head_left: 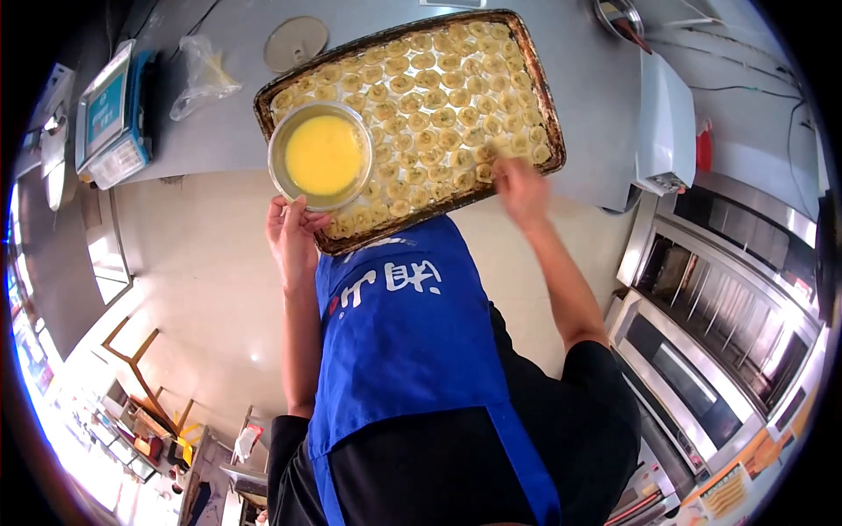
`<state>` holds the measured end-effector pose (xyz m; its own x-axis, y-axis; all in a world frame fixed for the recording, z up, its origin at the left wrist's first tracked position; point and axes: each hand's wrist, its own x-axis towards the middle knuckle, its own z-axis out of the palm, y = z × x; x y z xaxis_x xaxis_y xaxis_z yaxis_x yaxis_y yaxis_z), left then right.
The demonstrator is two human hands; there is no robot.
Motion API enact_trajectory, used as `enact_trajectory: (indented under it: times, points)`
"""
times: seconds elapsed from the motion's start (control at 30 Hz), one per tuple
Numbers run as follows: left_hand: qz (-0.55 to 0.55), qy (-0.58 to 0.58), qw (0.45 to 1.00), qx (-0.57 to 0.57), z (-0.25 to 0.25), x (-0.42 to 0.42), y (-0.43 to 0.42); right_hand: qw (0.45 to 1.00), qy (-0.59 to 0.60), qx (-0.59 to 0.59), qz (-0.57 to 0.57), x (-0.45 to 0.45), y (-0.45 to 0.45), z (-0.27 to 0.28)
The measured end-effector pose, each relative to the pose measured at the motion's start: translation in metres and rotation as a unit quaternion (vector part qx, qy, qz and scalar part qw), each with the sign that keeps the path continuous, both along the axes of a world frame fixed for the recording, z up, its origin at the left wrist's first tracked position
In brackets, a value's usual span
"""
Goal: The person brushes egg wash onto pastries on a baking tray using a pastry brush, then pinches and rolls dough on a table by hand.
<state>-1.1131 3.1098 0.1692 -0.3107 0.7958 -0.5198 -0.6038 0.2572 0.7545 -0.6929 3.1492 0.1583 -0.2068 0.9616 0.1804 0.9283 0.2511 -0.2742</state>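
A metal bowl of yellow liquid (323, 156) is held at its lower rim by my left hand (295, 230), over the left part of a large baking tray (561, 131). Rows of small round dough pieces (430, 98) cover the tray. Over its right front edge is my right hand (521, 188), its fingers drawn together and blurred by motion. A pale, smeared shape shows at the fingertips, too unclear to name; it may be a brush.
The tray lies on a grey metal table (601, 105). Behind it is a round lid (296, 44); a plastic bag (203, 79) and a scale with a screen (110, 114) are left. A white appliance (664, 123) stands right, ovens (719, 289) below it.
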Motion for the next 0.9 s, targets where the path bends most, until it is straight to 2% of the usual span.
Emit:
enact_trajectory:
  times: [0.03,0.1,0.2,0.33,0.37,0.43,0.47,0.57,0.63,0.67,0.73,0.77,0.8,0.83,0.87,0.9]
  points:
    - [-0.003,0.003,1.0,0.003,-0.001,0.0,-0.001,0.996,0.074,-0.03,0.045,-0.027,-0.011,0.002]
    - [-0.011,0.004,1.0,0.006,-0.001,0.001,0.0,0.946,0.288,-0.143,0.041,-0.067,-0.027,-0.001]
    - [-0.01,-0.001,1.0,0.002,0.003,0.001,0.003,0.924,0.333,-0.186,-0.031,-0.053,-0.021,-0.004]
    - [-0.006,0.007,1.0,0.001,0.005,-0.003,-0.003,0.971,0.14,-0.025,-0.191,0.047,0.019,-0.004]
    - [-0.012,0.008,1.0,0.002,0.004,-0.004,-0.002,0.971,0.141,-0.029,-0.19,0.055,0.02,-0.002]
    - [-0.012,0.007,1.0,0.002,0.0,-0.005,-0.004,0.988,-0.036,0.087,-0.125,0.063,0.02,-0.003]
    - [-0.012,0.005,1.0,0.007,-0.002,-0.005,-0.004,0.993,-0.05,0.069,-0.087,0.05,0.01,-0.013]
    - [-0.004,0.004,1.0,0.002,-0.004,-0.004,-0.005,0.993,0.1,0.008,0.058,-0.037,-0.026,-0.02]
    - [-0.008,0.001,1.0,0.006,-0.002,-0.002,-0.004,0.963,0.235,-0.103,0.084,-0.09,-0.042,-0.009]
    - [-0.007,0.0,1.0,0.011,-0.002,-0.003,-0.003,0.964,0.233,-0.102,0.077,-0.095,-0.043,-0.011]
    - [-0.011,-0.001,1.0,0.012,-0.001,-0.003,-0.003,0.904,0.372,-0.209,-0.009,-0.097,-0.038,-0.017]
    - [-0.01,0.0,1.0,0.014,0.0,-0.004,-0.003,0.887,0.382,-0.256,-0.048,-0.074,-0.026,-0.028]
    - [0.002,-0.003,1.0,0.006,0.001,-0.004,-0.002,0.918,0.314,-0.232,-0.07,-0.048,-0.011,-0.02]
    - [0.002,-0.004,1.0,0.006,0.0,-0.004,-0.002,0.929,0.305,-0.19,-0.087,-0.018,0.001,-0.028]
    - [-0.006,0.003,1.0,0.006,-0.001,-0.006,-0.002,0.942,0.253,-0.204,-0.088,0.021,0.015,-0.028]
    - [-0.013,0.01,1.0,0.007,-0.002,-0.006,-0.002,0.931,0.295,-0.192,-0.098,0.049,0.026,-0.02]
